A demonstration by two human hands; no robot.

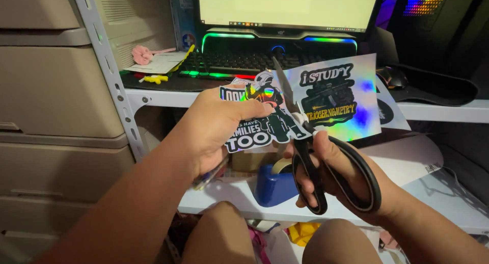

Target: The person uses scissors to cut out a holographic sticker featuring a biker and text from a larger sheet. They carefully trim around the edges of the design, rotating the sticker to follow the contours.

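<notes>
My left hand [216, 131] pinches a shiny holographic sticker sheet [351, 113] by its left part, thumb laid over a dark printed figure. My right hand [331, 175] grips black-handled scissors [326, 167], fingers through the loops. The blades point up and away and stand slightly apart, cutting into the sheet between the left sticker with the dark figure and the right sticker with a dark vehicle design. Both hands hover over my knees in front of a white shelf.
A blue tape dispenser [272, 185] sits on the white lower shelf [229, 200] below the sheet. Above, a lit keyboard [229, 62], a monitor [288, 6] and a mouse [395, 78] on a dark pad. Beige drawers [56, 90] stand left, behind a metal upright.
</notes>
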